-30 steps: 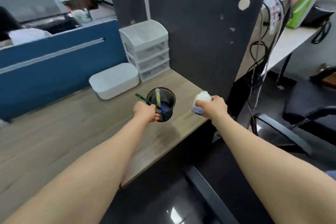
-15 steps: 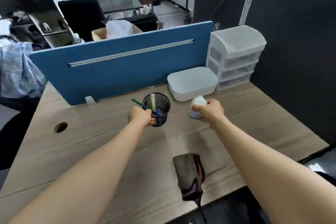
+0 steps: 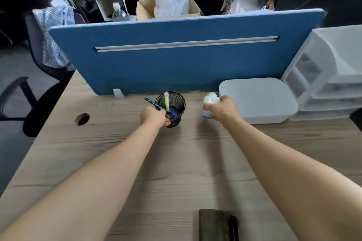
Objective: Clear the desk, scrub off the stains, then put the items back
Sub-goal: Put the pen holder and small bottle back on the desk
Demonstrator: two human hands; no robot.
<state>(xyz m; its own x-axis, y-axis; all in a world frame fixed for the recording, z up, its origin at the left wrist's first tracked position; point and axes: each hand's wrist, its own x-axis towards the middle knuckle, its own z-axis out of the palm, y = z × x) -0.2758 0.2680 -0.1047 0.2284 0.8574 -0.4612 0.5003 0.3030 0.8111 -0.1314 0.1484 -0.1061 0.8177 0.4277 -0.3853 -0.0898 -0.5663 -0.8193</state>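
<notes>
Black mesh pen cup (image 3: 172, 108), gripped at its near rim by the left hand (image 3: 154, 117), and small white bottle (image 3: 209, 106), clasped in the right hand (image 3: 223, 109), both far-centre on the desk (image 3: 117, 154): set down upright, gently, near the blue divider (image 3: 176, 64).

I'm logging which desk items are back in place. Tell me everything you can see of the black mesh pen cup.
The black mesh pen cup is a round, open-topped holder of what looks like wire mesh. It stands roughly upright near the blue divider, left of the white lidded box. Inside are a pale yellow-green pen and a blue one. The left hand grips its near rim, a green pencil jutting from that grip. Whether its base touches the desk is unclear.
</notes>
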